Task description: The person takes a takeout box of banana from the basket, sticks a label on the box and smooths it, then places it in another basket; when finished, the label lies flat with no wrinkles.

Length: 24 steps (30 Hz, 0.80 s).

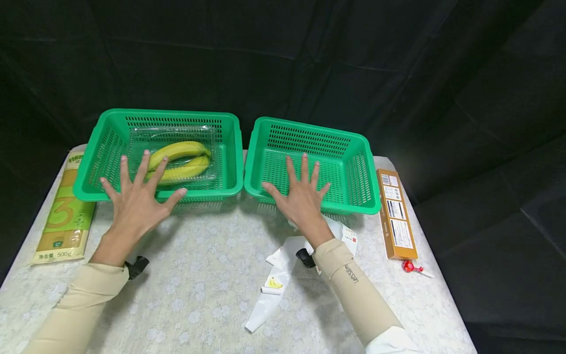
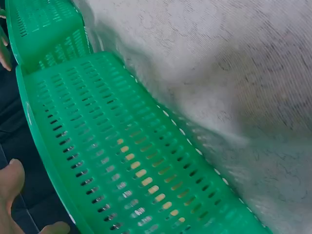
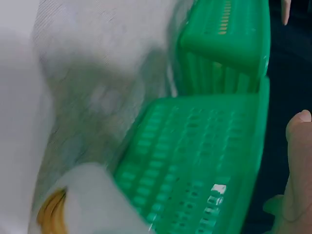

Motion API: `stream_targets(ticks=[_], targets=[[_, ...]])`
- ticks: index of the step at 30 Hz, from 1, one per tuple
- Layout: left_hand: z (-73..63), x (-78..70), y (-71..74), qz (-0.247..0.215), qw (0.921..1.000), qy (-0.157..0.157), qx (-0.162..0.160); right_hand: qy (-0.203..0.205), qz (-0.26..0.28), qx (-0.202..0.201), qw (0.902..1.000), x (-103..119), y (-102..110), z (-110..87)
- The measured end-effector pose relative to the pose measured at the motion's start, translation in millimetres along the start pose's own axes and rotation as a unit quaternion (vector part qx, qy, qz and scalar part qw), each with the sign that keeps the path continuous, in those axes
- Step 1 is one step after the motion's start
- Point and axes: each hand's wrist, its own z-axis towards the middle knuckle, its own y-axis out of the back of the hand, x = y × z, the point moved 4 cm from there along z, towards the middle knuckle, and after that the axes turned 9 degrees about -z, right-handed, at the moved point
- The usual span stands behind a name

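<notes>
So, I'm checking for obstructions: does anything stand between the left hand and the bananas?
Possibly the clear container around the bananas, in the left basket; whether it covers them is unclear. Nothing else visible blocks the left hand.

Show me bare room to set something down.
Widest: the tablecloth between the left sleeve and the banana-printed wrapping. Smaller: between the right sleeve and the red lollipop. The floor of the right basket beyond the right hand is bare too. Crowded: the left basket, with bananas in a clear container.

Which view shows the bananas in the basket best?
The head view: it looks into the basket, showing both bananas almost whole. The wrist views show only yellowish patches through its slots, larger in the left.
</notes>
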Motion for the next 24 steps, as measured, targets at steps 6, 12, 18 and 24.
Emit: stream_targets(ticks=[6, 12, 18, 24], targets=[[7.7, 10.8, 13.8, -0.093, 0.9878, -0.004, -0.125, 0.047, 0.059, -0.076, 0.9942, 32, 10, -4.6], [27.8, 28.2, 31.4, -0.135, 0.9764, 0.069, -0.154, 0.137, 0.146, -0.137, 0.9702, 76, 14, -6.1], [42.6, 55.5, 36.4, -0.118, 0.9793, 0.157, -0.049, 0.151, 0.184, -0.106, 0.9654, 119, 17, 5.9], [50.6, 67.4, 33.7, -0.118, 0.9762, 0.182, 0.005, 0.13, 0.216, -0.068, 0.9653, 150, 16, 27.3]])
